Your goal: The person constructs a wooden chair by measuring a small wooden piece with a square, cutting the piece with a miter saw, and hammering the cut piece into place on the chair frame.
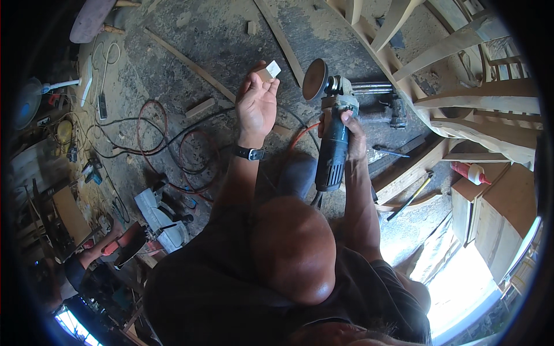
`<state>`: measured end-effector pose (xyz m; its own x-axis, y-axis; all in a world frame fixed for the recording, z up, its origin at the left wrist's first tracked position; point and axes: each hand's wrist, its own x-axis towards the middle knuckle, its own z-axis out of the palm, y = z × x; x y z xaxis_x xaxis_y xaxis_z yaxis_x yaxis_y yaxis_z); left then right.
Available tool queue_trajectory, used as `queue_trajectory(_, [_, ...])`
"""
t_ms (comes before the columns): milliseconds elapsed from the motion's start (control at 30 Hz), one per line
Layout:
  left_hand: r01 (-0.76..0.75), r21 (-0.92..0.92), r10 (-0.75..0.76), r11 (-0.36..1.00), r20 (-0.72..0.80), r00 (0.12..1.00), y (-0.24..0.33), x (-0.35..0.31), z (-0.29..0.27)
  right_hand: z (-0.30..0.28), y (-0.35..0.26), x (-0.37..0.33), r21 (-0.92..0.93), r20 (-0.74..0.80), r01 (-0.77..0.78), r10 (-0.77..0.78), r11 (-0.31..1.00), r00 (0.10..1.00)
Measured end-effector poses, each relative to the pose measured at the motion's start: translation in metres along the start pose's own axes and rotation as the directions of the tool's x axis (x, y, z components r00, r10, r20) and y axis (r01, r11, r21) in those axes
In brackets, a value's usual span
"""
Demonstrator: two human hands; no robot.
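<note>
My left hand (258,112), with a black strap on its wrist, is raised palm up. Its fingertips pinch a small wooden block (268,71) with a pale end face. In my right hand (353,135) is an angle grinder (333,153), gripped round its dark body. The grinder stands nearly upright in view, and its round brown disc (315,79) faces the block with a gap between them. Whether the disc is spinning cannot be told.
Wooden frame pieces (479,101) curve along the right. Hoses and cables (167,153) loop over the dusty floor, among wooden strips (187,62). A mitre saw (161,216) stands at left, near another person's arm (104,245). A hammer (411,197), a pen (391,151) and a red-and-white bottle (470,172) lie at right.
</note>
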<state>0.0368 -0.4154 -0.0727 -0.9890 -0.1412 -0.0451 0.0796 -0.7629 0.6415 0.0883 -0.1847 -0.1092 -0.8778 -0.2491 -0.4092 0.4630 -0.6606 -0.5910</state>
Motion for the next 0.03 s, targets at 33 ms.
queue_trajectory(33, [0.007, -0.001, -0.007, 1.000, 0.005, 1.000, 0.0007, 0.0013, -0.0014, -0.0023, 0.0006, 0.0010, 0.001, -0.001, 0.000, 0.000, 1.000, 1.000])
